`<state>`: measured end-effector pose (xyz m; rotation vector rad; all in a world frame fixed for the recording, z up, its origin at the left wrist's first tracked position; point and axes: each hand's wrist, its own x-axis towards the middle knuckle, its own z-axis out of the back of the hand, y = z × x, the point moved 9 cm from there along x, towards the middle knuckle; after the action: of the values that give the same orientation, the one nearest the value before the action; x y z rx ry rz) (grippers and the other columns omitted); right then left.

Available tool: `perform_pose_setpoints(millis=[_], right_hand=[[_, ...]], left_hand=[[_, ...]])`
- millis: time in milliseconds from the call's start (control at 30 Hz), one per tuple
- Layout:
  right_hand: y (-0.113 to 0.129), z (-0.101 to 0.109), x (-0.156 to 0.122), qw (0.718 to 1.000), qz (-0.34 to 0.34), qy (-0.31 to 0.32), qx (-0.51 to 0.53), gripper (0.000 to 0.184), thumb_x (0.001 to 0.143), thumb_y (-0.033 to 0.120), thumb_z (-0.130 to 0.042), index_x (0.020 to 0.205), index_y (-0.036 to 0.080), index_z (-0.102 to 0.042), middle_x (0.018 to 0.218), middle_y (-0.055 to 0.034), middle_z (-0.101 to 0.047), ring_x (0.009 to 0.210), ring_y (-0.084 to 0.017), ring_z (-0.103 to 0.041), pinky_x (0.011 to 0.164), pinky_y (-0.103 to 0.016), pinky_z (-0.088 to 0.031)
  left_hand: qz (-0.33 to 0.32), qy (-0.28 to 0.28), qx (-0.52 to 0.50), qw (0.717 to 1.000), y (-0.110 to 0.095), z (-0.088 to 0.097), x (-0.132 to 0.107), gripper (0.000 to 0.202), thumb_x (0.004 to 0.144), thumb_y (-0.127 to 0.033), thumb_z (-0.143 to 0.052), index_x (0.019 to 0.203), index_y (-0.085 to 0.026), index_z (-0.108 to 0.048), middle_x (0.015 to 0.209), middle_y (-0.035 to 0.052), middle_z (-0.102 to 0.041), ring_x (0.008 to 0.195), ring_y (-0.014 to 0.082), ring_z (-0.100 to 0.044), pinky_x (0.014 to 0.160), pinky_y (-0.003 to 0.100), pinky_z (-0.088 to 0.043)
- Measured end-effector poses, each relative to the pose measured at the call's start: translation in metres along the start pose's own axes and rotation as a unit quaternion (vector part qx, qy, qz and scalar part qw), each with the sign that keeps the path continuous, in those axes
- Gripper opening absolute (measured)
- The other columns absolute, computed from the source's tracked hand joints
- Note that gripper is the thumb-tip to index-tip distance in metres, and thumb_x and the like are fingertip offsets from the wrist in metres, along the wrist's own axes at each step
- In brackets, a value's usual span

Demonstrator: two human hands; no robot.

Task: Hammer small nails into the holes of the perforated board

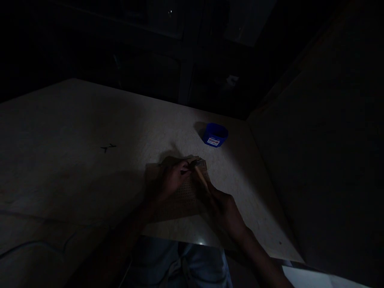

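Observation:
My right hand (223, 204) is closed around the wooden handle of what looks like a hammer (201, 176). Its dark head lies close to the fingertips of my left hand (174, 180). Those left fingers are pinched together over a brown sheet or board (186, 190) that has a dotted, grid-like pattern. Whatever the pinch holds is too dark and small to name. Along the far edge of the brown piece there are layered, uneven bits, and its left side is partly covered by my left hand and forearm.
A blue plastic tub (215, 136) with a white label stands beyond the brown piece, to the right. Small dark slivers (107, 148) lie on the pale tabletop (90, 120) at left. A cable (36, 243) runs across the lower left. A dark wall or panel (324, 140) rises on the right.

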<state>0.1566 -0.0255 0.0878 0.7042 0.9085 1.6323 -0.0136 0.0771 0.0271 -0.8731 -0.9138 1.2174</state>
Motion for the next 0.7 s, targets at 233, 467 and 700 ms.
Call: perform_pose_setpoints(millis=[233, 467, 700], right_hand=[[0.003, 0.003, 0.004, 1.0, -0.008, -0.004, 0.017, 0.041, 0.099, 0.037, -0.05, 0.123, 0.013, -0.073, 0.085, -0.0067, -0.076, 0.081, -0.026, -0.073, 0.072, -0.03, -0.055], [-0.007, 0.004, 0.006, 0.991, -0.021, -0.037, 0.13, 0.035, 0.097, 0.04, -0.057, 0.121, 0.019, -0.072, 0.077, -0.0009, -0.072, 0.06, -0.017, -0.063, 0.058, -0.025, -0.05], [-0.044, -0.023, 0.016, 0.919, -0.068, -0.162, 0.353, 0.026, 0.09, 0.045, -0.066, 0.089, 0.019, -0.071, 0.066, 0.0009, -0.065, 0.056, -0.013, -0.055, 0.06, -0.025, -0.046]], left_hand=[[-0.003, -0.002, -0.019, 1.0, 0.001, 0.001, 0.003, 0.018, 0.079, -0.009, -0.071, 0.093, -0.02, -0.068, 0.092, 0.0028, -0.079, 0.087, 0.0202, -0.077, 0.078, 0.032, -0.063], [-0.015, 0.004, -0.01, 1.0, 0.008, -0.002, 0.005, 0.014, 0.081, -0.011, -0.07, 0.092, -0.02, -0.071, 0.091, 0.0036, -0.079, 0.085, 0.0199, -0.077, 0.079, 0.032, -0.063], [-0.093, 0.029, 0.085, 0.992, -0.004, -0.011, 0.003, 0.035, 0.084, -0.017, -0.069, 0.118, -0.022, -0.073, 0.106, 0.006, -0.079, 0.093, 0.0201, -0.074, 0.087, 0.034, -0.06]])
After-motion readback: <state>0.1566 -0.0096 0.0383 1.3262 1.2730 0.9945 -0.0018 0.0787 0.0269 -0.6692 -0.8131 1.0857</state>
